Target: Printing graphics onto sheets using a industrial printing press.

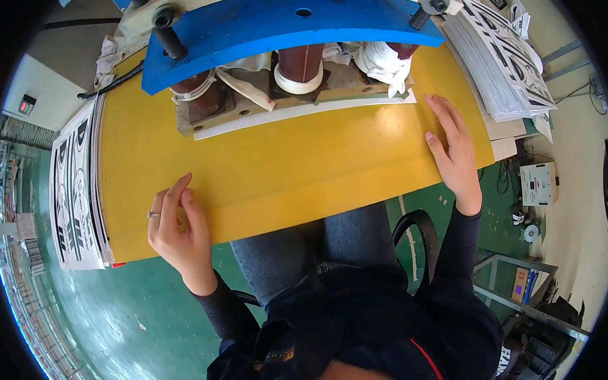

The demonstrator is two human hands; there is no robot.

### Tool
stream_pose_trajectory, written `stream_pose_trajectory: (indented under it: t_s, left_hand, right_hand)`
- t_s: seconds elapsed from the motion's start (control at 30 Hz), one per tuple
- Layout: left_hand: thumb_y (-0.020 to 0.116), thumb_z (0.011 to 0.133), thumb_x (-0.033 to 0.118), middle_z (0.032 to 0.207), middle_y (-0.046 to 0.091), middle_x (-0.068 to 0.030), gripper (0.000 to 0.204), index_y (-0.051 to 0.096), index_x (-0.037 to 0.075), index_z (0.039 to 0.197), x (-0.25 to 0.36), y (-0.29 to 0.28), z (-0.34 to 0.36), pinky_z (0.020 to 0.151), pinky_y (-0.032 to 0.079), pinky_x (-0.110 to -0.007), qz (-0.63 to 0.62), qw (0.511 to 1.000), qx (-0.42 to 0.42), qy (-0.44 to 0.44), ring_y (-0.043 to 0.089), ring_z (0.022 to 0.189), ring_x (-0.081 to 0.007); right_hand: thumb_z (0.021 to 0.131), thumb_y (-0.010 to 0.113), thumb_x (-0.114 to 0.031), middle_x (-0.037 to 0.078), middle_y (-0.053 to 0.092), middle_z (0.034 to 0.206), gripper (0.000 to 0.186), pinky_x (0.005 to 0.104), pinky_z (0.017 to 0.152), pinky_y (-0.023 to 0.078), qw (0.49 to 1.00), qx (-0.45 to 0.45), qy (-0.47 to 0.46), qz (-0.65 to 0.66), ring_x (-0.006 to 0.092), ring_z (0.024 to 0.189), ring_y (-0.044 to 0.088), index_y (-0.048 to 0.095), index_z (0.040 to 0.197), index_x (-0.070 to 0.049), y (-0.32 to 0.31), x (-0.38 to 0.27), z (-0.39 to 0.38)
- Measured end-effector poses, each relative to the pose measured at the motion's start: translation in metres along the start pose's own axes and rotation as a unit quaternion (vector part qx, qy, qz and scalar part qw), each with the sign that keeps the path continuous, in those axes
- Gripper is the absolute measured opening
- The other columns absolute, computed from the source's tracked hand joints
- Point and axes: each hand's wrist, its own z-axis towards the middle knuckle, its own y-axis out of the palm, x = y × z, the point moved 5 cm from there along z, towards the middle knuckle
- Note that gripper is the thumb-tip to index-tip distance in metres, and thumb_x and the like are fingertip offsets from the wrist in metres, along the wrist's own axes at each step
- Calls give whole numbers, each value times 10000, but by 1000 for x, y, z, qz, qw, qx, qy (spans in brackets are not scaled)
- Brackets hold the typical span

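My left hand (178, 228) hovers over or rests at the near left of the yellow tabletop (303, 170). Its fingers are loosely bent and apart, a ring is on one of them, and nothing is in it. Toward the right edge, my right hand (455, 151) lies with fingers stretched out, also holding nothing. Ahead of both stands a press with a thick blue plate (291, 26) above a metal block (234, 120). Between them are reddish-brown cylinders (301, 64) with white cloth (383, 61) wrapped round them. A white sheet (268, 119) sticks out from under the block.
A stack of printed black-and-white sheets (76, 191) stands along the table's left side. Another tall stack (497, 59) is at the far right. Big bolts (171, 40) pass through the blue plate. A dark chair armrest (419, 223) curves beside my right forearm.
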Motion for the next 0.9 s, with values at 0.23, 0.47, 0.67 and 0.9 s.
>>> stream_pose_trajectory:
  t_s: [0.23, 0.47, 0.67, 0.9]
  left_hand:
    - [594, 881, -81, 775, 678, -84, 228, 758, 12, 1010, 10, -8, -10, 545, 423, -265, -111, 994, 12, 12, 565, 584, -145]
    - [696, 784, 40, 796, 715, -99, 168, 759, 35, 939, 62, -6, -46, 534, 491, -320, -355, 903, -191, 148, 631, 553, -209]
    - [760, 871, 275, 910, 710, -121, 303, 743, 17, 1029, 71, 59, -125, 688, 538, -338, -315, 694, -639, 100, 673, 739, -256]
    - [345, 1123, 288, 957, 733, -125, 446, 635, -50, 1153, 56, 56, -122, 834, 502, -332, -526, 729, -378, -223, 659, 912, -204]
  right_hand:
    - [856, 528, -98, 243, 496, 1413, 631, 493, 1110, 396, 995, -21, -53, -76, 426, 1295, 492, 522, 1484, -157, 2, -2, 3]
    - [845, 535, -81, 240, 508, 1406, 585, 499, 1105, 404, 993, -37, -59, -99, 428, 1308, 484, 574, 1425, -150, -2, -5, 0]
    - [782, 664, -118, 167, 582, 1391, 529, 531, 1119, 410, 921, -198, -302, 143, 394, 1322, 531, 665, 1310, -154, 8, -115, -58]
    - [808, 673, -67, 151, 635, 1341, 382, 497, 1047, 474, 924, -74, -274, 255, 372, 1257, 602, 723, 1187, -81, -2, -107, -45]
